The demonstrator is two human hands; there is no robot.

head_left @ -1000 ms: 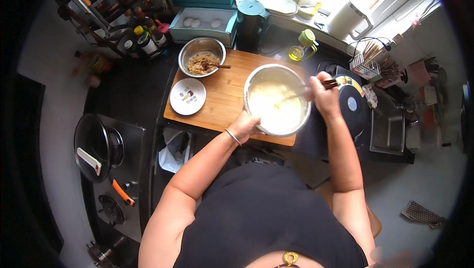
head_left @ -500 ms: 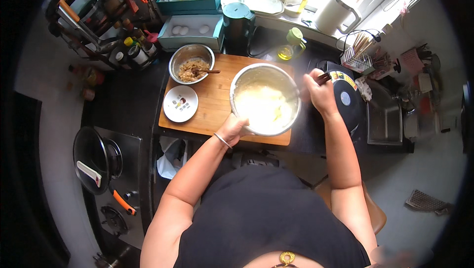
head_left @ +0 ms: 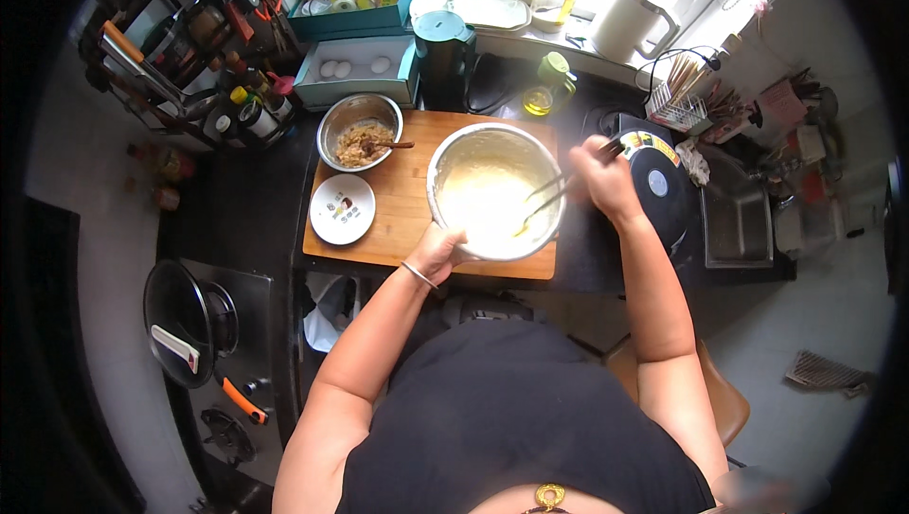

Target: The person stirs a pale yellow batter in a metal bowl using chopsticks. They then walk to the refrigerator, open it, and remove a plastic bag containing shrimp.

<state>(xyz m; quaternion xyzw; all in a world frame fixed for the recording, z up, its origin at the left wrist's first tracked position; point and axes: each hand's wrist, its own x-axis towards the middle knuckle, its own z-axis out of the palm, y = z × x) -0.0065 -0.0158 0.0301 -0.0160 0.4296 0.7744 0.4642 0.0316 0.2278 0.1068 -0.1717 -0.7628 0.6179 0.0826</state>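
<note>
My left hand (head_left: 441, 251) grips the near left rim of a large metal bowl (head_left: 493, 136), thumb over the edge. Pale yellow, wet batter or dough (head_left: 483, 185) lies inside, partly washed out by glare. In my right hand (head_left: 604, 175), blurred by motion, is a pair of chopsticks (head_left: 553, 196); their tips slant down into the mixture and their dark ends stick out above my fist. The bowl is over the right part of a wooden cutting board (head_left: 402, 221); whether it rests there or is tilted up, I cannot tell.
Left on the board are a smaller metal bowl (head_left: 327, 116) of brownish filling with a spoon (head_left: 396, 145), and a white plate (head_left: 342, 210). Behind stand an oil jug (head_left: 540, 97), a dark pitcher (head_left: 445, 60) and an egg box (head_left: 312, 93). A black rice cooker (head_left: 653, 206) is right, a pan (head_left: 175, 306) left.
The chopsticks now show clearly reaching into the bowl, where before they were blurred. My right hand has shifted slightly. The whole view has turned a little, and the left hand keeps its hold.
</note>
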